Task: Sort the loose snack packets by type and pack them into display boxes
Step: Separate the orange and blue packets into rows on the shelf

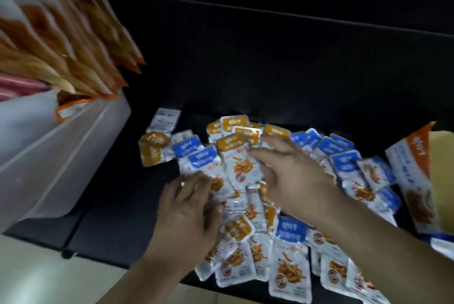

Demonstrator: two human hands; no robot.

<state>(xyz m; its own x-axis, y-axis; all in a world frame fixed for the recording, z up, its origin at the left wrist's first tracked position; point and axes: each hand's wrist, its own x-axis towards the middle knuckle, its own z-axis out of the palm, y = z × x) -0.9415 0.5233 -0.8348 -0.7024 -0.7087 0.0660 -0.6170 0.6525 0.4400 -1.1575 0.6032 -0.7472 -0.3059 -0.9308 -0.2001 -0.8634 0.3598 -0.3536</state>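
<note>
A heap of small silver snack packets lies on the black surface (118, 205). Some have orange tops (231, 143), others blue tops (291, 231). My left hand (186, 215) holds a small fan of packets, a blue-topped one (204, 160) at the left of it. My right hand (292, 176) reaches across the pile, its fingers touching an orange-topped packet (243, 166) in that fan. An open display box (412, 181) with orange and white print stands at the right edge, partly cut off.
A white bin (61, 146) at the left holds upright orange and pink packages (73, 41). The black surface ends at a pale floor (49, 276) at the bottom left. The background is dark.
</note>
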